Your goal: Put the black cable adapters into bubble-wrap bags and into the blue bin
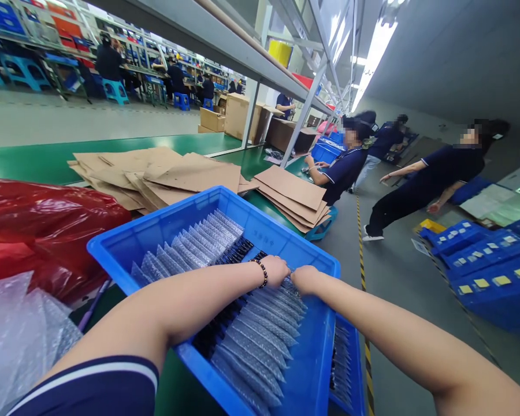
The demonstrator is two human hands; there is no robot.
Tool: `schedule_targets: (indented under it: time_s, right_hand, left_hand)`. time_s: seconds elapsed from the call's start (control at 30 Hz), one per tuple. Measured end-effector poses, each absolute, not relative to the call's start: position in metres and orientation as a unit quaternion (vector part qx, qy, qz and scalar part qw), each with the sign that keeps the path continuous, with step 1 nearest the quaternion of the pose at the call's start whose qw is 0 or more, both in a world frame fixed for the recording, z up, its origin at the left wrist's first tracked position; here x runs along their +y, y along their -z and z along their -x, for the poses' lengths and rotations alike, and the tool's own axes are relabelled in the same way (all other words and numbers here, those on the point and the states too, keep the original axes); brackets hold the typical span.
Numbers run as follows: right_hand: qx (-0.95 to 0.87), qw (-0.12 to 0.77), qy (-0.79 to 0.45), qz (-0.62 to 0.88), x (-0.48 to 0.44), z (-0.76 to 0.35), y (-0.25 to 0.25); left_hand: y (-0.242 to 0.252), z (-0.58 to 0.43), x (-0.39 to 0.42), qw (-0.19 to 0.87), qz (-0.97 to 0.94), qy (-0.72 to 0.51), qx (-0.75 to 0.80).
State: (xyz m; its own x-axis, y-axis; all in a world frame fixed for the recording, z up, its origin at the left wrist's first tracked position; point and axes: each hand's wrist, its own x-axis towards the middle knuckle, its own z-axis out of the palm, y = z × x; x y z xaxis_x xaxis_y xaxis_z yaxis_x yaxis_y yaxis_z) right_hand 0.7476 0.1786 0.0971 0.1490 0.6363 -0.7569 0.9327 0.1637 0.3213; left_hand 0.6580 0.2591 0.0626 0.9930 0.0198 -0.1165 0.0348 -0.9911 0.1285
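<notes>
I have the left hand [274,270] and right hand [307,280] curled at the right row of bubble-wrap pouches [260,338] in the blue bin [281,230], but can't tell their hold.

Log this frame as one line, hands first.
left hand: at pouches; right hand: at pouches, beside left; grips: unclear; bin: holds pouch rows; cardboard: beyond bin

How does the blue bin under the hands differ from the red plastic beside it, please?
The blue bin has stiff walls; the red plastic is crumpled and glossier. The bin holds rows of pouches; whether the red plastic covers anything is hidden. The left hand and right hand reach into the bin, neither touching the red plastic.
</notes>
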Motion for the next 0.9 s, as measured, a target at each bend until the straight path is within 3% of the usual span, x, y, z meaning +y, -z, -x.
schedule_targets:
  time_s: [0.23, 0.43, 0.9]
  right_hand:
    - [0.609, 0.434, 0.183, -0.638, 0.178, -0.755, -0.111]
    - [0.611, 0.365, 0.13, -0.69, 0.181, -0.775, -0.125]
    - [0.603, 0.361, 0.243, -0.668, 0.197, -0.772, -0.104]
  left_hand:
    - [-0.063, -0.658, 0.257, 0.058, -0.994, 0.095, 0.022]
    - [-0.083, -0.661, 0.271, 0.079, -0.986, 0.123, 0.084]
    - [-0.091, -0.655, 0.292, 0.095, -0.978, 0.127, 0.138]
